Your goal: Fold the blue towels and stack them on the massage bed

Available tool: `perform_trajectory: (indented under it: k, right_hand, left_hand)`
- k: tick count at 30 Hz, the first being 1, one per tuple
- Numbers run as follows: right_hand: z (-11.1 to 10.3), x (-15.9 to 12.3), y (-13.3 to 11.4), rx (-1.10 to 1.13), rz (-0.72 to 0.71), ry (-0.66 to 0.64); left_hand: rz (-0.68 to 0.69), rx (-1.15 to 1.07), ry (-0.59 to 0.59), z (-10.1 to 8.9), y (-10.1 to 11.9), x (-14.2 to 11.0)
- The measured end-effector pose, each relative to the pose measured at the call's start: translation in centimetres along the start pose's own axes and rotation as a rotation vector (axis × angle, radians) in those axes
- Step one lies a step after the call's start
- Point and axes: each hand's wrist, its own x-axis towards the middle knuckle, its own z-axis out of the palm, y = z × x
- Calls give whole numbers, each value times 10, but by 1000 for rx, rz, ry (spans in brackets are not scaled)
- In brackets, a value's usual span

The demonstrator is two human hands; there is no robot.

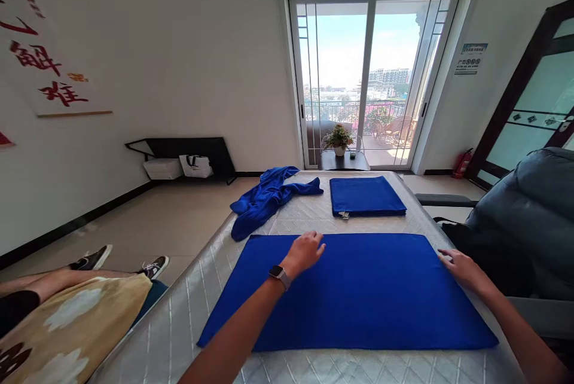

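Observation:
A blue rectangular cloth (368, 294) lies flat and smooth across the near part of the quilted mattress. My left hand (307, 251), with a watch on its wrist, is over the cloth near its far edge; the fingers are loosely bent and apart, with nothing in them. At the cloth's right edge is my right hand (461, 267), fingers extended; whether it touches the fabric is hard to tell. Beyond the flat cloth sits a neatly folded blue stack (366, 194) with a small white tag. To its left lies a crumpled blue cloth (273, 195).
The silvery quilted mattress (179, 312) bears all the cloths. A dark padded chair (524, 222) stands close on the right. At lower left, a person's legs (67, 281) stretch out beside a tan patterned blanket (81, 330). A potted plant (339, 139) stands beyond the mattress.

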Motion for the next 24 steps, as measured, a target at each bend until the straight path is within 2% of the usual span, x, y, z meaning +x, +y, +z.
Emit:
perform_trajectory:
  k: [5, 8, 10, 12, 15, 19, 22, 24]
  right_hand:
    - [-2, 45, -16, -27, 86, 6]
    - [0, 61, -21, -44, 152, 1]
    - [1, 66, -21, -49, 182, -5]
    - [1, 71, -21, -50, 202, -11]
    - [0, 77, -20, -34, 216, -19]
    - [0, 87, -20, 31, 223, -31]
    - [1, 92, -21, 89, 258, -19]
    - [1, 93, -24, 130, 286, -3]
  left_hand:
    - [577, -286, -11, 64, 194, -3]
    - [744, -315, -26, 101, 290, -10]
    - [788, -279, -64, 118, 334, -10]
    - [784, -252, -91, 130, 360, -5]
    - [754, -265, -116, 142, 377, 6]
    - [718, -327, -213, 146, 379, 15]
    - [663, -422, -284, 137, 376, 16]
    - [602, -593, -289, 126, 375, 12]
